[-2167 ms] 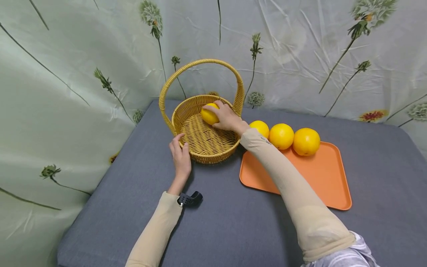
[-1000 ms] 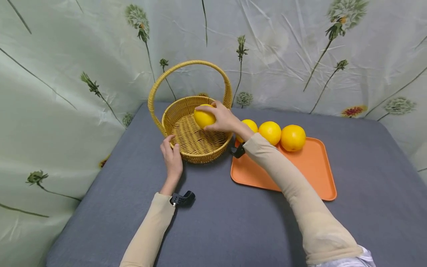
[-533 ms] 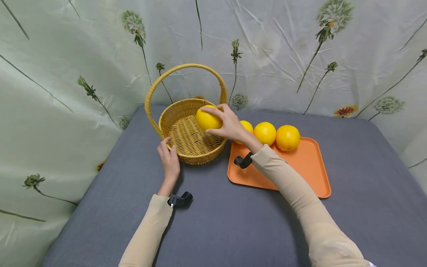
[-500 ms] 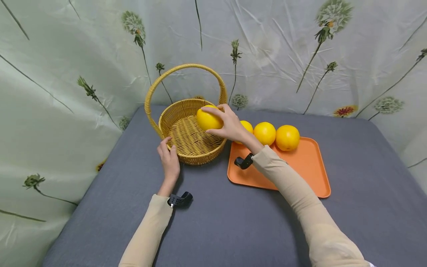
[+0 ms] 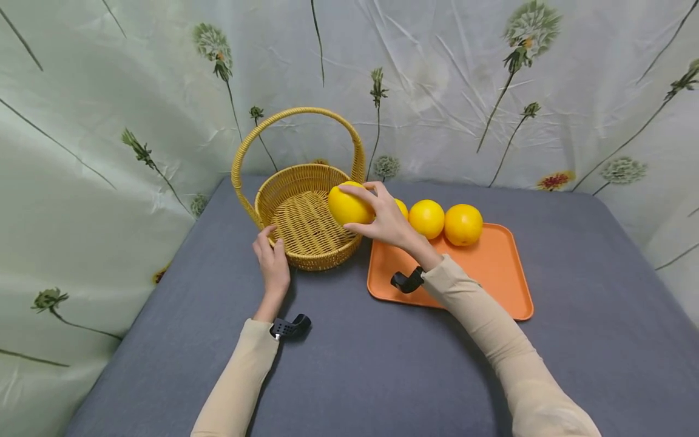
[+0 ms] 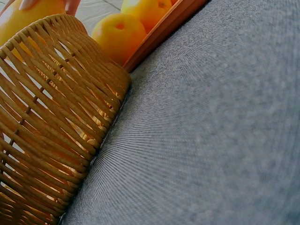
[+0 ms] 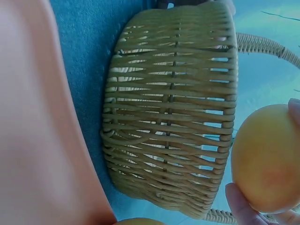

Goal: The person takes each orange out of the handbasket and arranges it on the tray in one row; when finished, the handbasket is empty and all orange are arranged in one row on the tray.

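My right hand holds an orange between thumb and fingers, over the right rim of a round wicker basket with a tall arched handle. The right wrist view has that orange just above the basket's rim, apart from the woven wall. My left hand grips the basket's front-left rim, its fingertips hooked over the edge. No fruit shows on the basket's woven floor. To the right, three more oranges sit in a row along the back of an orange tray; the leftmost is partly hidden by my right hand.
Basket and tray stand on a table covered with grey cloth. Behind and to the left hangs a pale curtain with a dandelion print. A dark wrist camera sits on my left wrist, another on my right.
My right hand has lifted the orange from inside the basket and brought it right and nearer to me, over the rim. My left hand stays on the basket. The whole view has shifted slightly.
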`<state>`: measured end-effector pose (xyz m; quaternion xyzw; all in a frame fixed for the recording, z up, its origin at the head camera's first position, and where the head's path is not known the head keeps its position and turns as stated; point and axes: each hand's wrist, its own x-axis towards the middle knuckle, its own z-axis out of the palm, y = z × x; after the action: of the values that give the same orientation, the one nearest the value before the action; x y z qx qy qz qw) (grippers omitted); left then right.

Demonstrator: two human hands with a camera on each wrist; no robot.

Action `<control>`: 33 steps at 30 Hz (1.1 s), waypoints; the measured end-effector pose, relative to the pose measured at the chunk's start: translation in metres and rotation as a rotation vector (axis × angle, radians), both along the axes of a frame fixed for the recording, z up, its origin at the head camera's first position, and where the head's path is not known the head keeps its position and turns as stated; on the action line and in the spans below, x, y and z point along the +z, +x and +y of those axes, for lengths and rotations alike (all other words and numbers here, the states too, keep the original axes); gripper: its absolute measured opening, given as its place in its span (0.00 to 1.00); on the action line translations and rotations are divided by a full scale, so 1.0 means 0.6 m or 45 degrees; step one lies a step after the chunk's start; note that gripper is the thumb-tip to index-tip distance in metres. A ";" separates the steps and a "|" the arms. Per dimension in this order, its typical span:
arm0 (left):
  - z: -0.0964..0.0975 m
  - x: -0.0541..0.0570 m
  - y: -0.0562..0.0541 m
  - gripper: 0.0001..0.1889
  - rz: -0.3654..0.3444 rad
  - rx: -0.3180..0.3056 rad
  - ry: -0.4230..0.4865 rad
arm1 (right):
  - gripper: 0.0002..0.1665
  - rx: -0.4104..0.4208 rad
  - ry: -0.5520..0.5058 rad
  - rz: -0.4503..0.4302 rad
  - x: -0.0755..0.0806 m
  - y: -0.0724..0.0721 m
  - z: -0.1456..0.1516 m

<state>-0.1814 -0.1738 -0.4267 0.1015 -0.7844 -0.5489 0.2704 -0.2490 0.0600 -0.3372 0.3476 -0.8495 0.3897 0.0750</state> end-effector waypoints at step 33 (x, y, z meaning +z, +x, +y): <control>0.003 0.002 0.002 0.20 -0.004 0.026 -0.032 | 0.41 -0.117 -0.231 0.021 0.006 0.055 0.083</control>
<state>-0.1802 -0.1721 -0.4256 0.1070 -0.7906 -0.5361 0.2759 -0.2158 0.1098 -0.3339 0.3032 -0.8251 0.4583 0.1312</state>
